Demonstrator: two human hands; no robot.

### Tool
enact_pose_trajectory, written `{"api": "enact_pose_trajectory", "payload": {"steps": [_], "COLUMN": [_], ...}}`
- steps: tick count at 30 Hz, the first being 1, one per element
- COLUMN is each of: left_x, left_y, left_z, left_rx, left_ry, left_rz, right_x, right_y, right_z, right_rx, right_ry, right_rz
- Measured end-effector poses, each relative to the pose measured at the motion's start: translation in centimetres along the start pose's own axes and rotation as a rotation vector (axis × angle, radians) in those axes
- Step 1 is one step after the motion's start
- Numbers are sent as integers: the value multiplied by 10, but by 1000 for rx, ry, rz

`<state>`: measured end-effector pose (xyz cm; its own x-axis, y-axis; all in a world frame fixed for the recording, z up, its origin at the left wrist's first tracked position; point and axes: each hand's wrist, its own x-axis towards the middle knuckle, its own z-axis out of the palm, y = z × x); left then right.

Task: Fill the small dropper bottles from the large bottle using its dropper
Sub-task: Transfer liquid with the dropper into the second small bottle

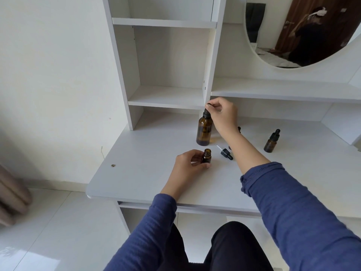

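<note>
A third small bottle (pixel 238 129) is mostly hidden behind the right forearm. Right hand (pixel 222 114) pinches the large bottle's (pixel 204 131) dropper bulb (pixel 208 105), apparently seated. Left hand (pixel 188 163) grips the uncapped small bottle (pixel 207 156) near centre on the desk (pixel 136 173).

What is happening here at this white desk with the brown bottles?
A person seated at the desk is refilling dropper bottles. The right hand pinches the dropper top of the large amber bottle. The left hand steadies an open small bottle, whose dropper cap lies beside it. Another small capped bottle stands to the right.
</note>
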<state>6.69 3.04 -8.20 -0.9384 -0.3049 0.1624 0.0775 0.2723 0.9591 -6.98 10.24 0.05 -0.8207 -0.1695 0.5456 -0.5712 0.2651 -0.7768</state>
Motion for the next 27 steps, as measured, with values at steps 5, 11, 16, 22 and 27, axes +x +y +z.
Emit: {"api": "enact_pose_trajectory", "payload": {"steps": [5, 11, 16, 22, 27], "left_x": [0, 0, -1, -2, -3], "left_y": [1, 1, 1, -1, 0], "left_z": [0, 0, 0, 1, 1], "left_rx": [5, 29, 55, 77, 78], "left_ry": [-6, 0, 4, 16, 31], "left_rz": [3, 8, 16, 27, 38], "right_x": [3, 12, 16, 6, -17], "right_y": [-9, -35, -55, -70, -62], "right_z": [-4, -17, -30, -47, -52], "right_rx": [34, 61, 111, 170, 189], "right_ry": [6, 71, 142, 204, 142], "right_rz": [15, -63, -157, -217, -154]}}
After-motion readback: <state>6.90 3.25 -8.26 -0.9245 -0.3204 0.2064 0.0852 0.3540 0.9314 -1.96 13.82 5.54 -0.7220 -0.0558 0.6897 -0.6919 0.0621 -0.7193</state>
